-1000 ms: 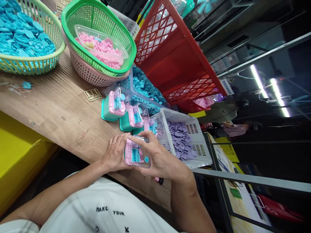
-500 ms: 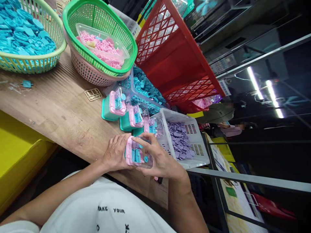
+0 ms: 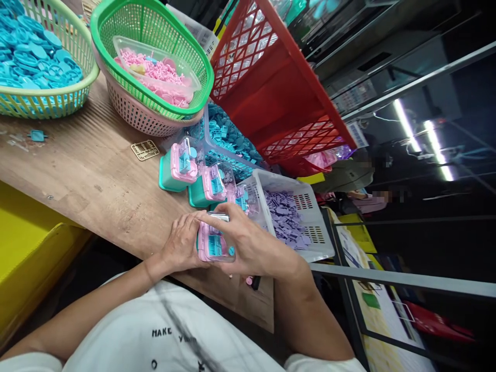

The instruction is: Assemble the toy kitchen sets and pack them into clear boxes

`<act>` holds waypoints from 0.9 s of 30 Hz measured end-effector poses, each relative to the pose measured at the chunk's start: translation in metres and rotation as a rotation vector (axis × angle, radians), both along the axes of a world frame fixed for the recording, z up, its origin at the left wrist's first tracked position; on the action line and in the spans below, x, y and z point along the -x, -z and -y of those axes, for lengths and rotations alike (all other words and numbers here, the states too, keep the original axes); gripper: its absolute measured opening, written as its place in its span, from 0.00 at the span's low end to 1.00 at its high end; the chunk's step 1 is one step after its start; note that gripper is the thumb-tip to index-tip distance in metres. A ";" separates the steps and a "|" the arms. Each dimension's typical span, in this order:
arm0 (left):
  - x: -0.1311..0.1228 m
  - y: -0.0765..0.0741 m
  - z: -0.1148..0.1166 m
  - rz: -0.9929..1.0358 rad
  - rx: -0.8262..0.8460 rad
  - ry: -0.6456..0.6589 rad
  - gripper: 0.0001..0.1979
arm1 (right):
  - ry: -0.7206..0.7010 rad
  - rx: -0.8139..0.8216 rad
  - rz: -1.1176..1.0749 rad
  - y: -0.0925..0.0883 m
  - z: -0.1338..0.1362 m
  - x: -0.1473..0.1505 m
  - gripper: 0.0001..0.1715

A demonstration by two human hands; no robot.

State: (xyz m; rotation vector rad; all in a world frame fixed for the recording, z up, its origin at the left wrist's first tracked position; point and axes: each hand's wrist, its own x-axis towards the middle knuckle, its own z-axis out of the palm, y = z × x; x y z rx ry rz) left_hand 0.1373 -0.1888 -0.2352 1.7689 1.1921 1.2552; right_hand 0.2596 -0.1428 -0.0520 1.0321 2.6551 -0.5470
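Both hands together near the table [image 3: 89, 170] edge, arms bent in from the body. Left hand [image 3: 180, 245] on the left side of a small pink toy case [image 3: 212, 247], fingers curled against it, wrist low over the wood. Right hand [image 3: 248, 245] wrapped around the right side and top of the same case, fingers [image 3: 211, 221] stretched flat across its clear lid, thumb underneath. Held tight from both sides, just above the table, close to the chest. Blue bits showing inside the pink case.

Just behind the hands, three more cases in a row [image 3: 205, 178], teal at the bottom and pink on top, standing on the table. Right of these, a white bin [image 3: 315, 235] full of purple parts. Farther back, a green basket [image 3: 155, 31] with pink pieces, stacked in a pink basket. Far left, a pale green basket [image 3: 50, 98] of blue parts. Behind, a tilted red crate [image 3: 279, 88]. A small tan part frame [image 3: 144, 150] lying flat on the wood.
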 end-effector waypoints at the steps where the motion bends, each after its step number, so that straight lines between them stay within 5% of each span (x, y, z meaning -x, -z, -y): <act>1: 0.000 0.000 0.000 -0.004 0.002 -0.005 0.54 | -0.013 -0.006 0.005 -0.001 -0.001 0.001 0.51; 9: -0.001 0.001 -0.002 -0.041 -0.033 -0.019 0.56 | -0.028 0.004 -0.081 0.006 0.000 -0.012 0.53; 18: 0.011 0.011 -0.015 -0.045 -0.019 0.038 0.59 | 0.193 0.064 -0.469 0.062 0.004 -0.048 0.57; 23: 0.025 0.008 -0.021 -0.009 -0.122 -0.042 0.53 | 0.574 -0.058 -0.592 0.074 0.009 -0.014 0.58; 27: 0.026 0.003 -0.019 -0.098 -0.298 -0.140 0.61 | 0.835 -0.158 -0.624 0.070 0.016 0.017 0.61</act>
